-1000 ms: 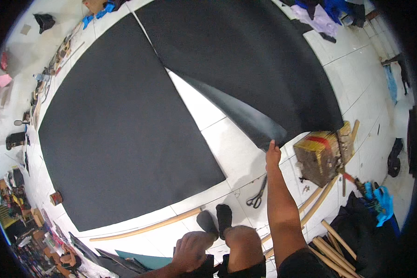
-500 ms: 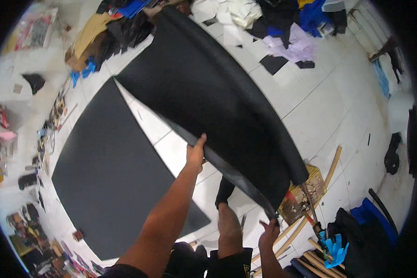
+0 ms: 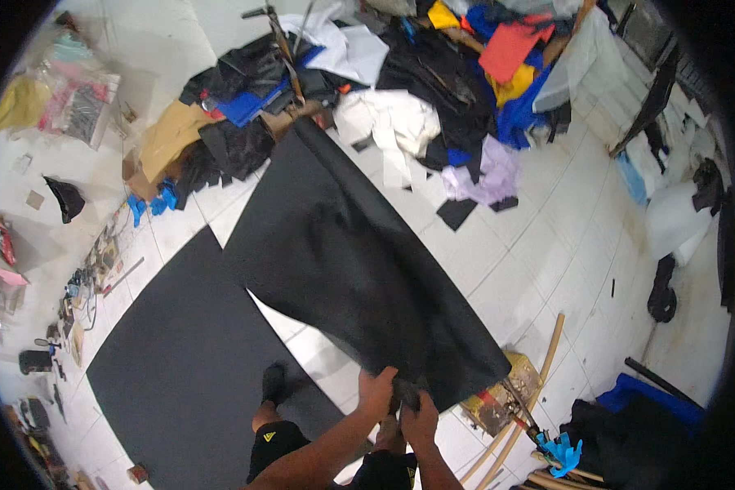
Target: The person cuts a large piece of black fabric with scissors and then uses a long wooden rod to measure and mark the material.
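A large black sheet (image 3: 327, 261), of rubber-like or coated material, stretches from my hands toward the far pile, and its right side curls over in a roll. My left hand (image 3: 376, 392) is closed on its near edge. Close beside it, my right hand (image 3: 419, 418) grips a bunched fold of the same edge. A second, dark grey sheet (image 3: 188, 359) lies flat on the floor to the left, partly under the raised sheet. My foot in a black sock (image 3: 274, 382) rests on that flat sheet.
Heaped scraps include white cloth (image 3: 392, 122), lilac cloth (image 3: 486, 171) and a red piece (image 3: 514, 51). A worn yellow block (image 3: 506, 396) sits by the sheet's near right corner, beside long tan poles (image 3: 547, 351) and a blue glove (image 3: 562, 453). Tools (image 3: 82, 286) line the left.
My left hand has moved along the edge toward my right hand, which has come up and left. The sheet's near edge is now bunched. My foot now stands on the flat sheet.
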Motion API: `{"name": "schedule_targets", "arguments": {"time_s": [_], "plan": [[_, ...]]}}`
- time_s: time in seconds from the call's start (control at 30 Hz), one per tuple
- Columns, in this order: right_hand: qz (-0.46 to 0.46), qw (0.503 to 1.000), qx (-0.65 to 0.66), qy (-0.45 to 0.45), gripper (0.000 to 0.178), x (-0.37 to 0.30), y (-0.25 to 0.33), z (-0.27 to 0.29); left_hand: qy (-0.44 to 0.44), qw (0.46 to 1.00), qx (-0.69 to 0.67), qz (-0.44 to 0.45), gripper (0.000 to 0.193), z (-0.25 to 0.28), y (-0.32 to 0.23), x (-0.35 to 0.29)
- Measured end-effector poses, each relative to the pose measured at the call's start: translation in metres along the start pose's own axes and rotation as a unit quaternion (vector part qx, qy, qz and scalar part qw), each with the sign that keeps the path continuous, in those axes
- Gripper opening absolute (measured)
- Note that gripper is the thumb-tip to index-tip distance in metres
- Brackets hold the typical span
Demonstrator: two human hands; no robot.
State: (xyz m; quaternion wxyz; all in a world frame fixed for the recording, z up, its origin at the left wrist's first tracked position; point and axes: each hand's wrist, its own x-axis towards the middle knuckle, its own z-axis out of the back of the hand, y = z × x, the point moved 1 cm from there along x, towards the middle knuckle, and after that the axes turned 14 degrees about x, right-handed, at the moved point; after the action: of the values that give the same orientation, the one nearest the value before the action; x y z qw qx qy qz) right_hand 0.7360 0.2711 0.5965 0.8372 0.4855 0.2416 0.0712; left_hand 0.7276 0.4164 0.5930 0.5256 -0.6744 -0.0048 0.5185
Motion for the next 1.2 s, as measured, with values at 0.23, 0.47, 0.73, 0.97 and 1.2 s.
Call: {"name": "schedule_targets", "arguments": {"time_s": [0.23,0.47,0.73,0.97,1.2], "plan": [[0.142,0.969,-0.192,-0.055,0.017,-0.156,0.134,-0.045,0.092,0.910,-0.374,0.155,0.032,0.217,-0.008,0.113],[0.078,0.982,-0.136,-0.102,0.030,-0.269,0.127,-0.071,-0.015,0.965,-0.261,0.001,0.012,0.560,-0.033,0.272],[-0.094,0.949,-0.294,-0.066,0.035,-0.345,0.099,-0.162,0.036,0.470,0.740,-0.480,0.009,0.606,-0.022,0.092],[-0.059,0.968,-0.228,-0.085,0.037,-0.488,0.122,-0.281,0.370,0.876,0.127,0.281,0.105,0.592,0.146,-0.130],[-0.089,0.979,-0.183,-0.028,0.044,-0.667,0.209,-0.373,0.245,0.938,-0.087,0.230,0.098,0.638,0.227,-0.207]]}}
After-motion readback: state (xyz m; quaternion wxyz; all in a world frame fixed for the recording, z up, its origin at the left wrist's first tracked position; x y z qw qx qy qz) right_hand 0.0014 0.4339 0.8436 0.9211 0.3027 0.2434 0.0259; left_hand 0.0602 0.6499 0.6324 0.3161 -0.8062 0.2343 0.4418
